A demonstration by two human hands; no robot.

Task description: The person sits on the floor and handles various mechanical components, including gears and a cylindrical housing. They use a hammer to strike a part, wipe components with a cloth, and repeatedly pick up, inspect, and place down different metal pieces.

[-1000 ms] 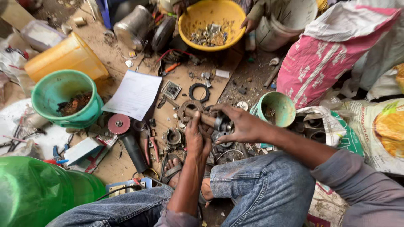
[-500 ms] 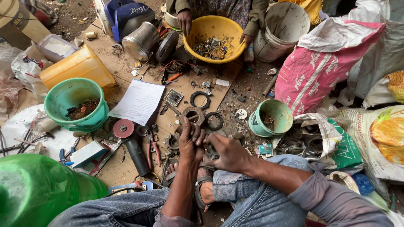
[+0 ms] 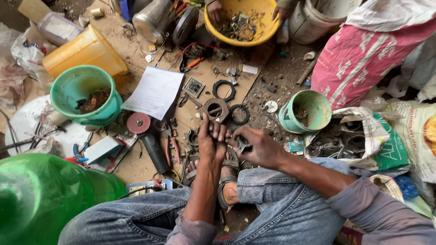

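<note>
Head view, looking down past the person's denim-clad knees onto a dirt floor covered with a flat brown cardboard sheet (image 3: 227, 81). A translucent green plastic jug (image 3: 41, 199) fills the lower left corner; a pink-and-white woven sack (image 3: 363, 54) lies at upper right. Above, a yellow plastic basin of metal scrap (image 3: 265, 27) is gripped at its rim by another person's two hands. A teal plastic bucket holding brown scrap (image 3: 84, 95) stands at left, beside an orange plastic container (image 3: 84, 52); a smaller worn teal pot (image 3: 306, 111) stands at right. A white sheet of paper (image 3: 154, 90) lies on the cardboard, near a round rusty metal housing (image 3: 215, 110) and two black toothed rings (image 3: 224, 90). At centre, the left hand (image 3: 210, 140) is raised with fingers extended upward, touching the right hand (image 3: 256, 145), whose fingers are curled tight around a small dark metal part (image 3: 243, 145), held just above the crossed ankles.
</note>
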